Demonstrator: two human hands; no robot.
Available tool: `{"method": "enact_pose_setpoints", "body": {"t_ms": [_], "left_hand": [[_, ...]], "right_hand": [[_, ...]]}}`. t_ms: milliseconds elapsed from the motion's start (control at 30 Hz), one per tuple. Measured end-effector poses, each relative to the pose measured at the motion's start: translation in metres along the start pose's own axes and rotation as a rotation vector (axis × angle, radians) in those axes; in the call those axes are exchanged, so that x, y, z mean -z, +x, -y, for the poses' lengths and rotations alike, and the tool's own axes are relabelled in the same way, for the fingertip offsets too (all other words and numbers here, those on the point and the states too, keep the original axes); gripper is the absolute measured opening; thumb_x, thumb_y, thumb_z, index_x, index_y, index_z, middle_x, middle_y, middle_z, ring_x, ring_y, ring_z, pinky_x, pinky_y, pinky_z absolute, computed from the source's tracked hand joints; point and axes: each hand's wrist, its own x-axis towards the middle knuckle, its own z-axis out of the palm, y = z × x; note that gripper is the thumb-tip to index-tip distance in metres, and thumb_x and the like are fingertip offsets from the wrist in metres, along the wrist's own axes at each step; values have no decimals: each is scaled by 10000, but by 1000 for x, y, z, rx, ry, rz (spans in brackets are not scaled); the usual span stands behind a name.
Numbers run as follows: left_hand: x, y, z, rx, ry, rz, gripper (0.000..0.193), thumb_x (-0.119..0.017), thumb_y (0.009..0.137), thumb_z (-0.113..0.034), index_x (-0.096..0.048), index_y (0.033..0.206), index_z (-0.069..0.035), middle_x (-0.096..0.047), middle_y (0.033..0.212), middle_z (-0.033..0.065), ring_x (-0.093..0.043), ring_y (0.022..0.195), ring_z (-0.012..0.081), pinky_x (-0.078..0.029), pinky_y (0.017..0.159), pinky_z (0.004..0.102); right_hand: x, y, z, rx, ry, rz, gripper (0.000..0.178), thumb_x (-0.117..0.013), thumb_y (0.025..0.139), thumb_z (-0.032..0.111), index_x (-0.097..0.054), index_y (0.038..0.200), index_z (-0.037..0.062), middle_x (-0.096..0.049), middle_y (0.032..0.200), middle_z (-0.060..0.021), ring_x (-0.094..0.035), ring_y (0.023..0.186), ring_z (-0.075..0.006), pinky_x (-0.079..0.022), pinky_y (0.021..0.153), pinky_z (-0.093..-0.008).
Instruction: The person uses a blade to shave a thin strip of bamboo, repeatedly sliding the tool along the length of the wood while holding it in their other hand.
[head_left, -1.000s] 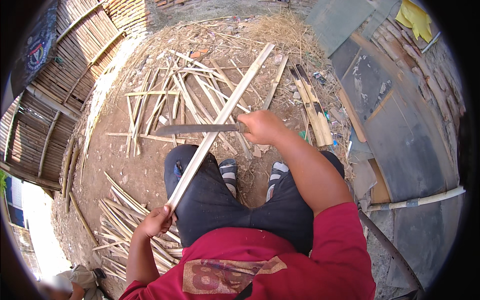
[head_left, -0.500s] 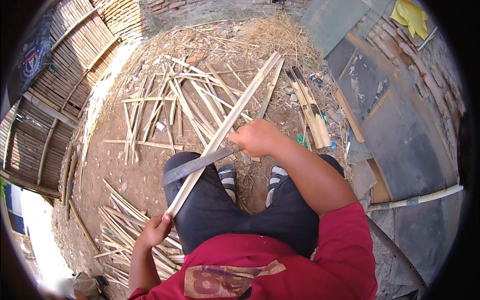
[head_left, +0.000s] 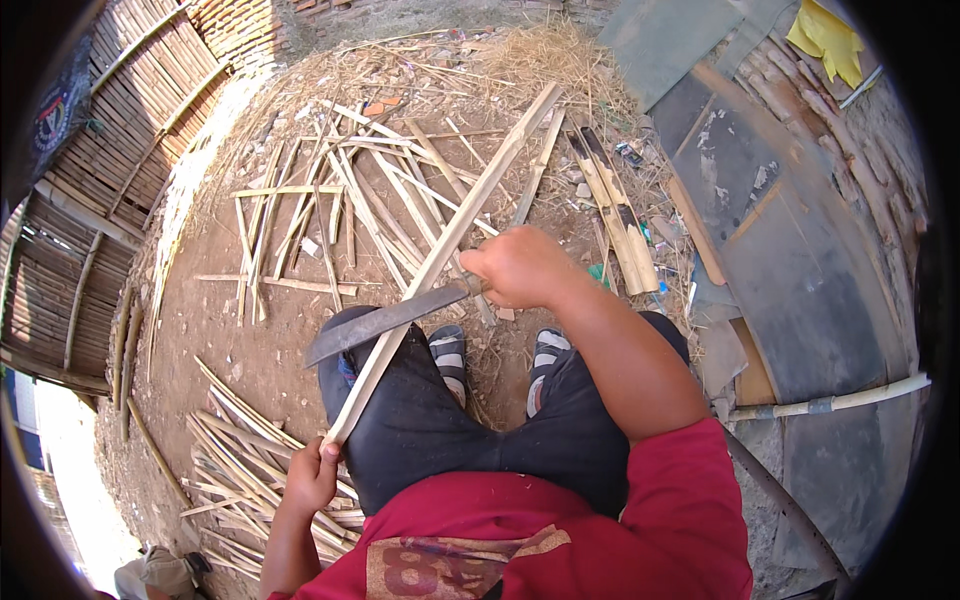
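Bamboo strip (head_left: 445, 252), pale, split lengthwise, held aslant above dirt ground (head_left: 205, 325), far end up and to the right.

Hands apart, each occupied. Left hand (head_left: 313, 477) clamped on the strip's near end, thumb showing. Right hand (head_left: 522, 267) closed round the handle of a machete (head_left: 372, 328), just right of the strip's middle. Blade crosses the strip, tip out on its left side; whether steel touches bamboo, cannot tell.

Dark trousers (head_left: 420, 405): left thigh under the strip's lower half. Striped sandals (head_left: 449, 362) right of the strip. Red shirt (head_left: 650, 530) near its held end.

Loose strips (head_left: 377, 218) in a crisscross tangle, mostly left of the strip's far half. Second heap, bamboo slats (head_left: 240, 445), left of its near end, many running roughly alongside one another. Right of its far half, two split bamboo lengths (head_left: 625, 235), partly blackened. Dry straw (head_left: 550, 58) around and past the far tip.

Well right of the strip: dark sheet panels (head_left: 815, 290), pale pole (head_left: 850, 401) across them. Well left: bamboo-slat wall (head_left: 150, 105). Lower left of the near end, part of another person (head_left: 160, 575), khaki clothing.
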Motion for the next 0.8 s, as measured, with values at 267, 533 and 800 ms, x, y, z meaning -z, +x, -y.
{"method": "enact_pose_setpoints", "body": {"t_ms": [267, 533, 800], "left_hand": [[3, 0, -11, -3, 53, -9, 572, -489, 1064, -482, -652, 952, 55, -671, 735, 190, -680, 699, 325, -518, 676, 418], [-8, -4, -21, -22, 426, -149, 429, -546, 1033, -402, -609, 905, 3, -648, 738, 260, -639, 740, 489, -496, 655, 538], [0, -4, -8, -48, 322, -127, 386, -587, 1014, -386, -601, 923, -11, -648, 735, 253, -628, 717, 499, -485, 646, 564]], "right_hand": [[-8, -11, -66, -585, 332, -356, 502, -746, 832, 277, -658, 1259, 27, -725, 1039, -246, -700, 973, -415, -567, 855, -472], [-4, -19, -53, -429, 347, -153, 373, -755, 809, 249, -684, 1125, 65, -728, 969, -217, -708, 933, -391, -567, 827, -479], [8, -9, -21, -327, 223, -13, 387, -726, 805, 222, -695, 1160, 70, -733, 1016, -213, -708, 951, -387, -566, 850, -446]]}}
